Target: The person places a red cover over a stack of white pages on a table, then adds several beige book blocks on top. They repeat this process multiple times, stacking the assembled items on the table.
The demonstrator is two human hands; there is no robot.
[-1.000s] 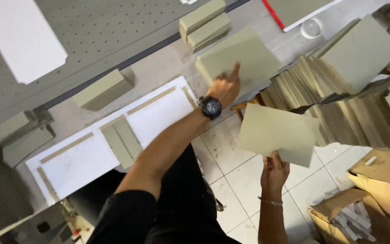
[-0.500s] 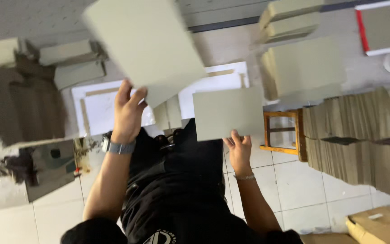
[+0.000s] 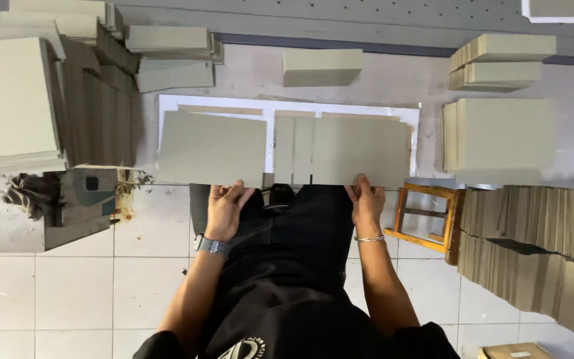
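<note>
Our left hand [image 3: 224, 210] pinches the near edge of a grey rectangular cardboard panel [image 3: 211, 147] on the white sheet [image 3: 287, 106]; our right hand [image 3: 365, 203] pinches another grey panel [image 3: 360, 151]. We judge either could slide crooked past the worktable's near edge. The brown carton [image 3: 516, 350] at bottom right: contents unclear

Even, soft daylight-like lighting; a sharp frame with little glare.

Light fell evenly from above, and the grey boards [image 3: 340, 149] and white sheet [image 3: 167, 103] showed flat, without hot spots. Shadows were faint and short under the stacked boards [image 3: 499, 56] and the wooden stool [image 3: 426, 216]. The pale floor tiles [image 3: 68, 292] were bright but not blown out. Focus held across the frame; the dark clothing [image 3: 300, 279] lost detail, and the straight edges perhaps bowed slightly near the corners.
</note>
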